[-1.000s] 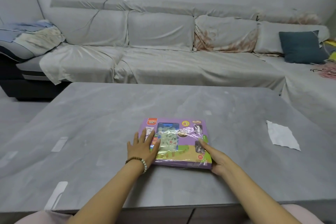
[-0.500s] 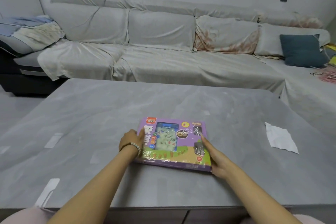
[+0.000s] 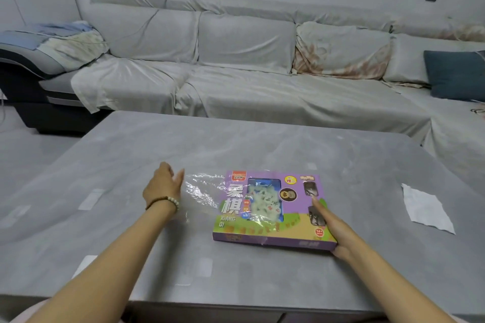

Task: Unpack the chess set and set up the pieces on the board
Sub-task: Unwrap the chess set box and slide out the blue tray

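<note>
A purple chess set box (image 3: 265, 231) with a window showing pale round pieces lies flat on the grey table (image 3: 236, 144), right of centre. My left hand (image 3: 162, 186), with a bead bracelet on the wrist, is left of the box and pinches a sheet of clear plastic wrap (image 3: 202, 191) stretched out from the box's left side. My right hand (image 3: 336, 231) rests on the box's right side, index finger straight along the lid and thumb at the near right corner. No board or loose pieces are visible.
A white sheet of paper (image 3: 425, 207) lies on the table to the right of the box. Behind the table stands a long covered sofa (image 3: 262, 97) with a dark blue cushion (image 3: 454, 73) at its right end.
My left hand left the box's left edge and moved out to the left, drawing the clear wrap off the box. My right hand stayed on the right side.
</note>
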